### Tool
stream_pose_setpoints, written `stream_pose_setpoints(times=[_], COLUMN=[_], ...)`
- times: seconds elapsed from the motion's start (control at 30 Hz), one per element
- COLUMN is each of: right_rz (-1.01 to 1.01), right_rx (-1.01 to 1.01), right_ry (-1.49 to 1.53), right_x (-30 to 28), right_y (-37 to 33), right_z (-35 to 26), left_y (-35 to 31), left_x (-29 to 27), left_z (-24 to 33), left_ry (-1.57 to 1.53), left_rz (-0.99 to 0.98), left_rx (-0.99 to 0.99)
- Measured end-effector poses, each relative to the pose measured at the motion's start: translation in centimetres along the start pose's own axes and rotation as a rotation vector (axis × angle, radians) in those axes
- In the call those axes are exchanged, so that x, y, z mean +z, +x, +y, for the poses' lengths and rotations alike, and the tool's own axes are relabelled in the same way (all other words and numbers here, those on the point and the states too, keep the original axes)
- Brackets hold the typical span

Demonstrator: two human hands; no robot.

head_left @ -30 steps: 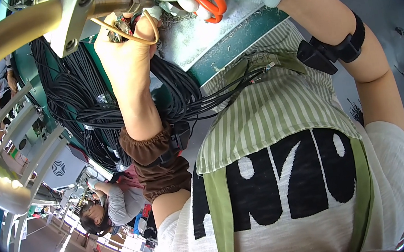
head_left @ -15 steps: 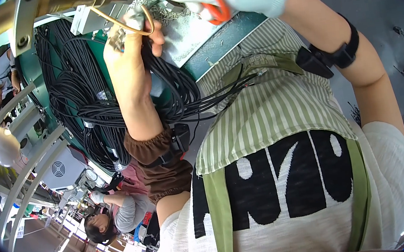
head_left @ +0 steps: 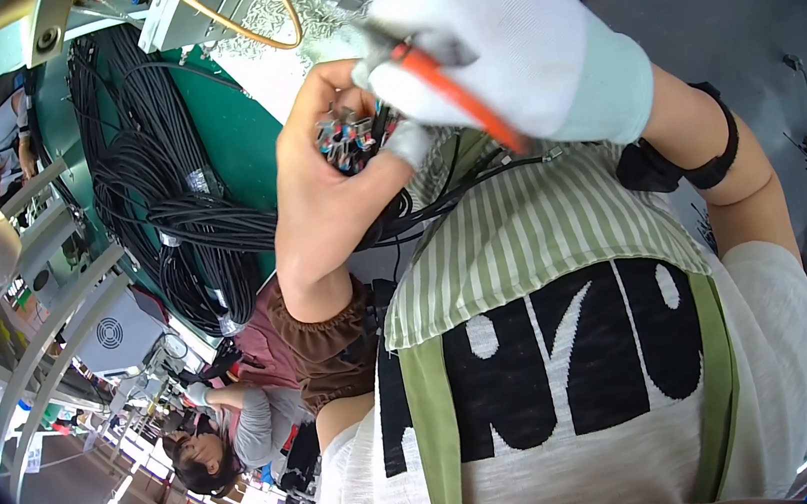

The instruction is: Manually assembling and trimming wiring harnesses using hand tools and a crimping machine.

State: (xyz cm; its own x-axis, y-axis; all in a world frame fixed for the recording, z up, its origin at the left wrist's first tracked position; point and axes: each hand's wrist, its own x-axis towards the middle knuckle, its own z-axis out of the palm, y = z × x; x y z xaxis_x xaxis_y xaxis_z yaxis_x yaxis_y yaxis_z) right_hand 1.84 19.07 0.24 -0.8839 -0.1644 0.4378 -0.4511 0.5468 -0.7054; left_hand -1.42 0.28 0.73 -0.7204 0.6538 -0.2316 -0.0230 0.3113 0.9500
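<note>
My left hand [head_left: 324, 191], bare with pale covers on some fingertips, is closed around a bundle of cable ends [head_left: 346, 138]. Small metal terminals and bits of red and blue wire show in its grip. The black cables run off below that hand. In my right hand [head_left: 521, 56], in a white glove with a pale green cuff, is a hand tool with red handles, which looks like pliers [head_left: 460, 99]. Its head is blurred and partly hidden by my fingers, close to the left fingertips. Both hands are held together in front of the striped apron [head_left: 512, 229].
Small metal scraps [head_left: 293, 9] lie scattered on the white work surface [head_left: 266, 77]. Coils of black cable [head_left: 152, 172] rest on the green bench at the left. A curved yellow tube [head_left: 240, 25] sticks out from a machine. Other people [head_left: 246, 443] work farther off at the left.
My left hand has drawn back from the machine, bringing the cable ends nearer to me. My right hand with the red-handled pliers has come down and in beside it.
</note>
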Motion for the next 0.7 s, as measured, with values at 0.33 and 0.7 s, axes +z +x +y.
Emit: stream_pose_setpoints(times=[0.33,0.7], right_rz=[-0.208,0.048], right_rx=[0.762,0.401], right_ry=[0.767,0.265], right_x=[-3.2,-2.8], right_y=[0.4,-1.2], right_z=[-0.3,-0.9], left_y=[-0.3,0.2], left_x=[0.4,0.3], left_z=[0.0,1.4], left_ry=[0.140,0.067], left_rz=[0.189,0.171], left_rx=[0.242,0.136])
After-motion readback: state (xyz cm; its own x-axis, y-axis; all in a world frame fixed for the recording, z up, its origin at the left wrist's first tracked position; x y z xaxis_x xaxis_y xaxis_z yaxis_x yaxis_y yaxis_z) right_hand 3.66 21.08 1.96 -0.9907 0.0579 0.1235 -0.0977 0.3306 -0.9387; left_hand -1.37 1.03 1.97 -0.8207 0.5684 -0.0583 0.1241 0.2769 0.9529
